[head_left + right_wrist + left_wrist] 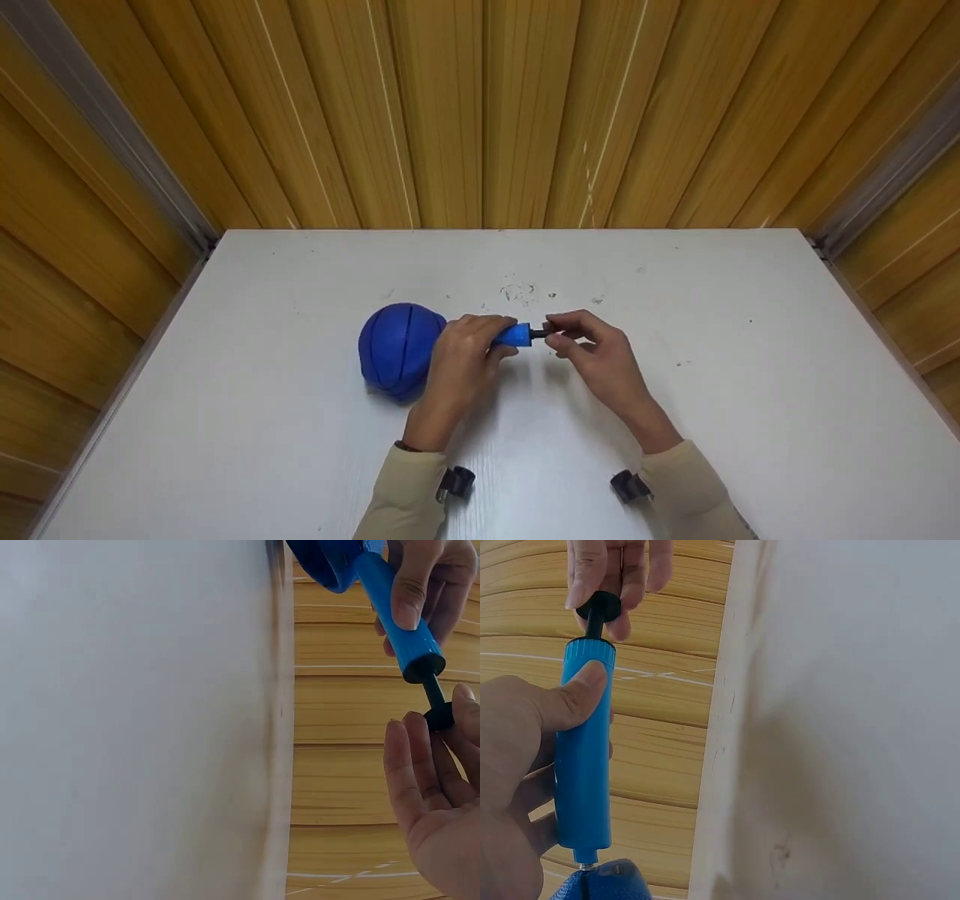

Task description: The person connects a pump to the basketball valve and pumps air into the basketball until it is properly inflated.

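Note:
A small blue hand pump (585,757) lies in my left hand (463,356), thumb and fingers wrapped round its barrel. Its nozzle end meets the blue ball (401,349), which has dark seam lines and looks partly dented. My right hand (600,360) pinches the black plunger knob (439,717) between thumb and fingertips. A short length of black rod (594,624) shows between the knob and the barrel. In the head view my left hand hides most of the barrel and the ball's right side.
Both hands work over a white table (262,465) with small dark marks on its top. Wood-look panels (480,112) rise behind its far edge. A black wrist camera (456,481) sits at the left sleeve, another (630,486) at the right.

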`<state>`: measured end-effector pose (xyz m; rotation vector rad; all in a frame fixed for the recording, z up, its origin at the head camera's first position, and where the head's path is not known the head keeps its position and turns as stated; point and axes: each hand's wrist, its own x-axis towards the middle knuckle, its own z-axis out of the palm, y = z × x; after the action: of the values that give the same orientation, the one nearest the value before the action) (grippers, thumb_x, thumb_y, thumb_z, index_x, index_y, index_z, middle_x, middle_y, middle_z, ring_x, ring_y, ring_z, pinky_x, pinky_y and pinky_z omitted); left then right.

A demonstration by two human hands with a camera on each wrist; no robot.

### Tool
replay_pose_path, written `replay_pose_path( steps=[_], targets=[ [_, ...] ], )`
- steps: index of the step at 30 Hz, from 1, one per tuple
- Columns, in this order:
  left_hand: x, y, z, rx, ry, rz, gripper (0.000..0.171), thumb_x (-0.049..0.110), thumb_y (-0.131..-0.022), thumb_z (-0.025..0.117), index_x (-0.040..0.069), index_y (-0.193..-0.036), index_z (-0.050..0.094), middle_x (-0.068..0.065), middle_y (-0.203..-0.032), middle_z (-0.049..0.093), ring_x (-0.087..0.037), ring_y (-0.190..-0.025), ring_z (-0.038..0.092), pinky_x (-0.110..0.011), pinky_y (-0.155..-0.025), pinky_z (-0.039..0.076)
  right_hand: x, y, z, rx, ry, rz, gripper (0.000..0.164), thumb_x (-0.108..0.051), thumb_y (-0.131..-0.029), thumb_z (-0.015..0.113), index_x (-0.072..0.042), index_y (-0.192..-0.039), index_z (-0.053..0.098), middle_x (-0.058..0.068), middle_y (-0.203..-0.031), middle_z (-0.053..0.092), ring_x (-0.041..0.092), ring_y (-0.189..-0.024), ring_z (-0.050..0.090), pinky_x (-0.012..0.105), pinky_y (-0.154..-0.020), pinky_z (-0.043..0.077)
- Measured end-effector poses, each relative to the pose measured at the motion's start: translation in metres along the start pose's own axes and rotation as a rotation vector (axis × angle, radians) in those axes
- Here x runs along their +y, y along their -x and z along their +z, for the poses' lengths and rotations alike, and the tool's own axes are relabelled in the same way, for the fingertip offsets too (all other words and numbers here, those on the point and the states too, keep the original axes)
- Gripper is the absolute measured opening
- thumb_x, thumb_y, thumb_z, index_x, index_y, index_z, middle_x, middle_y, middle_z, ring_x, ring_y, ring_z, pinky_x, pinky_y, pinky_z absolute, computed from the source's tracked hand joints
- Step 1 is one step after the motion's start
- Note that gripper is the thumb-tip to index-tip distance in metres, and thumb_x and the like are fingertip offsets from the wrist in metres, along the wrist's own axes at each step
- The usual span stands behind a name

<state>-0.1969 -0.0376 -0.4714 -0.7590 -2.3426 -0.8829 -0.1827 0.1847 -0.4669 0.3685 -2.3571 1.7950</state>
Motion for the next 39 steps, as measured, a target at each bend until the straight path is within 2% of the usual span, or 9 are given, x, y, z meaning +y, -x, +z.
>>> replay_pose_path(
  steps=[3, 7, 14, 19, 23, 27, 31, 34, 39],
  targets=[
    [-0.001, 0.001, 0.0, -0.019, 0.009, -0.008, 0.034, 0.015, -0.086, 0.088, 0.007, -0.118, 0.079, -0.006, -0.111, 0.08, -0.025, -0.099, 0.074, -0.042, -0.089, 0.06, 0.001, 0.0, -0.002, -0.019, 0.021, -0.003, 0.026, -0.009, -0.097, 0.08, -0.007, -0.122, 0.076, 0.005, -0.112, 0.076, 0.023, -0.097, 0.069, 0.028, -0.082, 0.061],
    [-0.001, 0.001, -0.002, -0.042, 0.01, -0.05, 0.035, 0.018, -0.086, 0.089, 0.011, -0.119, 0.08, -0.004, -0.111, 0.08, -0.024, -0.1, 0.074, -0.04, -0.089, 0.061, -0.002, -0.001, -0.01, -0.028, 0.068, -0.026, 0.026, -0.009, -0.095, 0.083, -0.008, -0.12, 0.077, 0.003, -0.111, 0.076, 0.022, -0.098, 0.068, 0.027, -0.083, 0.059],
    [-0.002, 0.001, -0.009, -0.043, 0.01, -0.124, 0.036, 0.016, -0.087, 0.088, 0.012, -0.121, 0.079, -0.004, -0.114, 0.079, -0.023, -0.102, 0.073, -0.038, -0.091, 0.061, -0.007, -0.004, -0.04, 0.017, 0.134, -0.045, 0.025, -0.002, -0.095, 0.08, -0.007, -0.119, 0.077, 0.004, -0.111, 0.076, 0.02, -0.099, 0.067, 0.024, -0.084, 0.059],
    [-0.002, -0.001, -0.011, -0.031, 0.02, -0.121, 0.037, 0.015, -0.088, 0.088, 0.011, -0.123, 0.079, -0.005, -0.116, 0.079, -0.024, -0.103, 0.073, -0.039, -0.092, 0.061, -0.009, -0.004, -0.066, 0.066, 0.134, -0.044, 0.023, -0.003, -0.097, 0.078, -0.003, -0.12, 0.075, 0.007, -0.113, 0.076, 0.018, -0.102, 0.068, 0.022, -0.086, 0.058],
    [-0.002, -0.001, -0.011, -0.038, 0.02, -0.107, 0.037, 0.015, -0.088, 0.088, 0.01, -0.123, 0.078, -0.006, -0.116, 0.079, -0.025, -0.104, 0.073, -0.039, -0.093, 0.06, -0.01, -0.003, -0.075, 0.054, 0.11, -0.019, 0.027, -0.008, -0.099, 0.078, 0.0, -0.124, 0.073, 0.008, -0.117, 0.075, 0.018, -0.103, 0.068, 0.023, -0.088, 0.059],
    [-0.002, -0.002, -0.011, -0.035, 0.008, -0.084, 0.036, 0.014, -0.088, 0.087, 0.008, -0.122, 0.078, -0.007, -0.115, 0.079, -0.026, -0.104, 0.073, -0.04, -0.093, 0.06, -0.009, -0.004, -0.072, 0.016, 0.055, 0.007, 0.03, -0.01, -0.099, 0.078, 0.001, -0.127, 0.071, 0.011, -0.121, 0.074, 0.02, -0.103, 0.069, 0.028, -0.088, 0.06],
    [-0.002, -0.002, -0.01, -0.015, -0.008, -0.052, 0.035, 0.012, -0.088, 0.088, 0.006, -0.12, 0.078, -0.008, -0.114, 0.079, -0.026, -0.104, 0.073, -0.043, -0.094, 0.059, -0.008, -0.004, -0.063, -0.004, 0.06, 0.012, 0.029, -0.008, -0.096, 0.081, -0.004, -0.124, 0.074, 0.01, -0.12, 0.074, 0.02, -0.104, 0.069, 0.028, -0.088, 0.06],
    [-0.001, -0.002, -0.009, -0.004, -0.02, -0.034, 0.034, 0.012, -0.087, 0.088, 0.006, -0.119, 0.078, -0.007, -0.113, 0.079, -0.026, -0.104, 0.073, -0.044, -0.093, 0.059, -0.008, -0.004, -0.052, -0.012, 0.094, 0.007, 0.029, -0.008, -0.095, 0.082, -0.008, -0.123, 0.076, 0.007, -0.119, 0.074, 0.02, -0.105, 0.068, 0.025, -0.089, 0.058],
    [0.0, -0.001, -0.005, 0.004, -0.014, -0.013, 0.033, 0.012, -0.087, 0.088, 0.005, -0.117, 0.078, -0.008, -0.111, 0.079, -0.026, -0.1, 0.073, -0.043, -0.089, 0.06, -0.006, -0.003, -0.029, 0.014, 0.083, -0.015, 0.027, -0.007, -0.094, 0.082, -0.011, -0.121, 0.078, 0.005, -0.115, 0.075, 0.022, -0.102, 0.068, 0.024, -0.087, 0.058]
  ],
)
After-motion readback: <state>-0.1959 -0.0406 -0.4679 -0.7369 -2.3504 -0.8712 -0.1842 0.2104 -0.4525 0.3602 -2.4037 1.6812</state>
